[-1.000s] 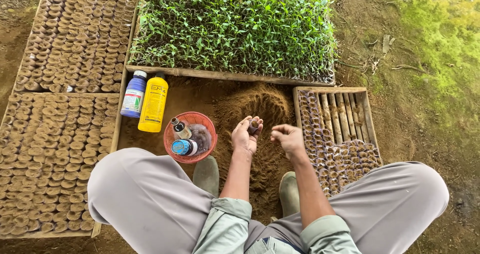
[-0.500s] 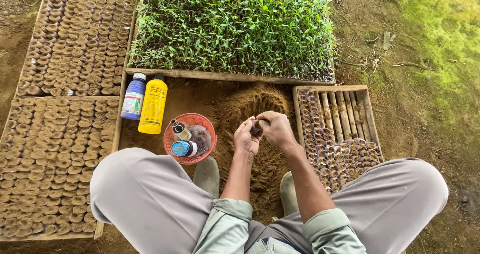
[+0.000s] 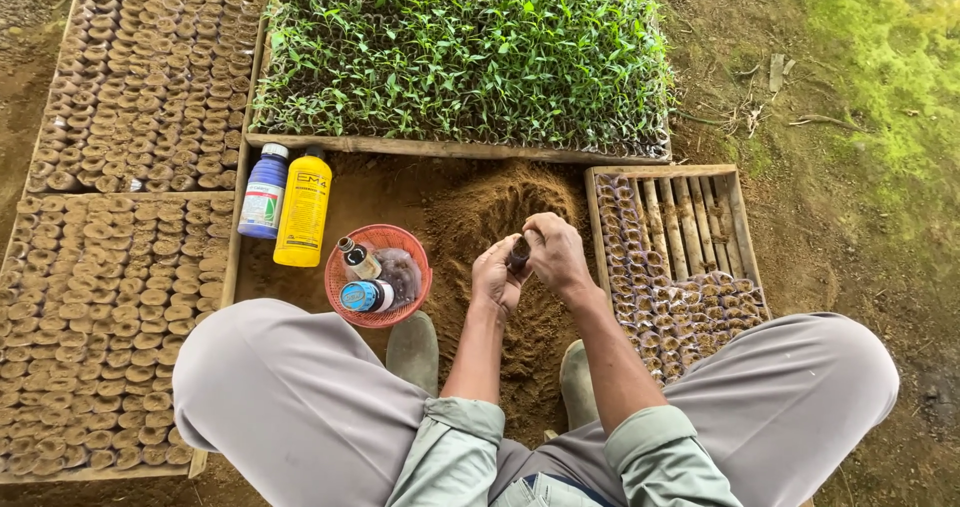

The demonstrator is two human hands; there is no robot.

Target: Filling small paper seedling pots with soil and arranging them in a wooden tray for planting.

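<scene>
My left hand (image 3: 494, 275) and my right hand (image 3: 557, 252) meet over a pile of loose brown soil (image 3: 505, 217). Together they grip a small dark leaf pot (image 3: 519, 255), which stands upright between my fingers. My right fingers curl over its top. My knees in grey trousers frame both hands, and my boots (image 3: 413, 349) rest on the soil below them.
A red basket (image 3: 403, 240) with small bottles sits left of my hands, beside a yellow bottle (image 3: 303, 211) and a blue one (image 3: 264, 191). Wooden trays of filled pots (image 3: 100, 277) lie left, a partly filled tray (image 3: 680, 267) right, and green seedlings (image 3: 465, 52) ahead.
My right hand has moved left and closed over the small pot held by my left hand. Both hands now press together over the soil pile.
</scene>
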